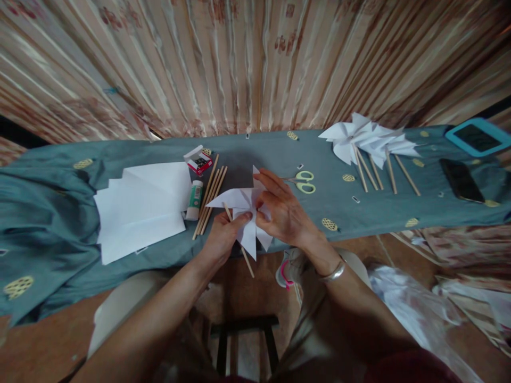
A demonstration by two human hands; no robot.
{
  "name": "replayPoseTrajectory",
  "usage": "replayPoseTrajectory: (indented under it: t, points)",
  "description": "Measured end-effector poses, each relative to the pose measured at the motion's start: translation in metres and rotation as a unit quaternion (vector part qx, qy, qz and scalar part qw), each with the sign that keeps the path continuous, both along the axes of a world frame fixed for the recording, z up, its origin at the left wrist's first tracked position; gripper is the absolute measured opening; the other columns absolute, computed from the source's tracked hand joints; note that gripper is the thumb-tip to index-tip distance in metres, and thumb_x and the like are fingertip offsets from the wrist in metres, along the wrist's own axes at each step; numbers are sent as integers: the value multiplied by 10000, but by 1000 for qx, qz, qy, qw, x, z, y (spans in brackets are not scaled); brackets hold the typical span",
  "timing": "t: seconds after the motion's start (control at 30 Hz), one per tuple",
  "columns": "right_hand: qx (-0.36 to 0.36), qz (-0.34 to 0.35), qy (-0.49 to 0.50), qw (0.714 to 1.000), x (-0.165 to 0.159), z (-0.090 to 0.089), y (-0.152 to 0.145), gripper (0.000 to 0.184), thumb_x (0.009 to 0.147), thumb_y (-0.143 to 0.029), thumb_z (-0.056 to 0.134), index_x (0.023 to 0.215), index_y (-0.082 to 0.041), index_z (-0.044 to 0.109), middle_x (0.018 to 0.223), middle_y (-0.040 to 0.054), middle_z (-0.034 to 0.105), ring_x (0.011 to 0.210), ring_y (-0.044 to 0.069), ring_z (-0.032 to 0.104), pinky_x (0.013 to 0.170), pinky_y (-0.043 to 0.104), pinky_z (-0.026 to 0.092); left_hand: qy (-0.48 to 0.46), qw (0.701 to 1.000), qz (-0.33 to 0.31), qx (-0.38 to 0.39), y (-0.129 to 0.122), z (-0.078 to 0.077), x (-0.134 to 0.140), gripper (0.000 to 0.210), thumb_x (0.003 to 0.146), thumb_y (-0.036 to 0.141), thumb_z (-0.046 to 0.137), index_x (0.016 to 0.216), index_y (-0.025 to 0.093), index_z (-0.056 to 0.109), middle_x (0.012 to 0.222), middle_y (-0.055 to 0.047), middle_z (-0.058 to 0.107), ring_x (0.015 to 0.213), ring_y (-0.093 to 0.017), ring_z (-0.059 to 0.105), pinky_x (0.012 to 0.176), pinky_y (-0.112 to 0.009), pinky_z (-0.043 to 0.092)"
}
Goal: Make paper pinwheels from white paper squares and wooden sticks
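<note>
A white paper pinwheel [248, 234] is between my hands near the table's front edge. My left hand [225, 231] is closed on its left side, thumb pressed on the paper by the centre. A thin wooden stick [246, 261] slants behind the pinwheel, past my left fingers, its lower end beyond the table edge. The thumb and forefinger of my right hand [281, 210] pinch at the pinwheel's centre; anything small between them is too hidden to name. The other right fingers extend over an upper blade. Scissors [304, 182] with light green handles lie beyond my right hand.
Left of my hands are several wooden sticks [215, 194], a glue stick [195, 200], a small open red-and-white box [198, 160] and white paper sheets [143, 205]. Finished pinwheels [353, 139], a black phone [462, 181] and a blue-framed device [479, 136] lie to the right.
</note>
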State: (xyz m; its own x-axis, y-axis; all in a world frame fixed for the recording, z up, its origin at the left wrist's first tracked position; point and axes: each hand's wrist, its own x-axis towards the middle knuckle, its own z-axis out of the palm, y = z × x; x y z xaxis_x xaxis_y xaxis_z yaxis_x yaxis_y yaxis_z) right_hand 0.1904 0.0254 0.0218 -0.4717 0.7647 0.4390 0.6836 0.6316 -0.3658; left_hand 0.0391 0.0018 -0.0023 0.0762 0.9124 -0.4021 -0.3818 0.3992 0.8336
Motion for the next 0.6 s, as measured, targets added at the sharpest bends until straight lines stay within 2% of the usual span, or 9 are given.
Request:
replayPoseTrajectory:
  t: [0.2, 0.37, 0.47, 0.6]
  points:
    - [-3, -3, 5, 1000, 1, 4, -3, 143, 726, -64, 548, 783, -189, 589, 1372, 154, 531, 1393, 309, 359, 1097, 512, 396, -2, 1000, 2, -3, 0, 2, 0, 236, 563, 255, 799, 733, 125, 700, 641, -12, 687, 540, -124, 576, 576, -246, 447]
    - [-18, -30, 31, 999, 17, 10, -4, 152, 735, -81, 562, 803, -213, 593, 1393, 123, 517, 1399, 300, 353, 1110, 538, 374, -21, 1000, 17, -8, 1, 2, -4, 248, 555, 244, 816, 739, 121, 704, 696, -35, 717, 591, -141, 620, 611, -251, 474]
    - [-20, -57, 14, 998, 31, 2, -2, 137, 729, -87, 574, 798, -201, 606, 1382, 137, 522, 1393, 300, 363, 1117, 524, 373, -27, 999, 29, -7, 4, 3, -9, 241, 567, 233, 812, 753, 123, 706, 719, -43, 730, 606, -145, 639, 619, -247, 493]
    - [-43, -57, -46, 996, 45, -21, -1, 123, 695, -72, 577, 769, -158, 625, 1322, 178, 567, 1347, 332, 419, 1093, 528, 397, -42, 998, 45, 2, 6, 5, -17, 239, 561, 207, 816, 753, 133, 694, 704, -25, 727, 607, -142, 652, 612, -232, 508]
